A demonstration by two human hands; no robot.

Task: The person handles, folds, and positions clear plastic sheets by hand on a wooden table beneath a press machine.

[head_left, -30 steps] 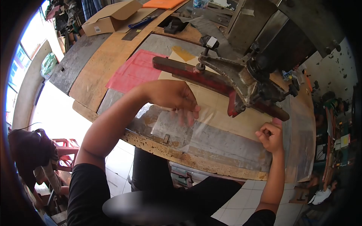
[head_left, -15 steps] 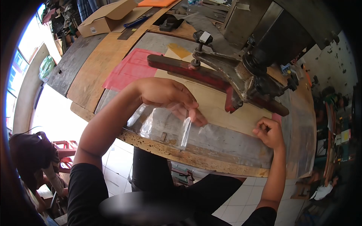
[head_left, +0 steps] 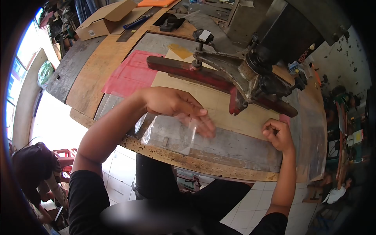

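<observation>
My left hand [head_left: 172,103] is over a clear plastic sheet [head_left: 168,131] at the left front of a grey metal plate [head_left: 239,147]. Its fingers are stretched out and slightly smeared by motion, and the thumb lies apart from them. The sheet's right edge passes just below the fingers. My right hand [head_left: 279,135] is curled shut above the plate's right front, with nothing visible in it. Between and beyond my hands lies a cream board [head_left: 211,103], partly beneath the red bar [head_left: 184,74] of a press. A pink sheet [head_left: 131,72] lies to the left of the board.
The heavy press head [head_left: 290,35] rises at the back right. A cardboard box [head_left: 103,21] stands at the far left of the wooden bench, beside a dark blue tool [head_left: 137,21]. A person [head_left: 37,168] bends over at the lower left.
My left hand's fingers have straightened and spread, and the plastic's raised right edge has dropped flatter. My right hand stays curled in about the same place. The view has shifted slightly.
</observation>
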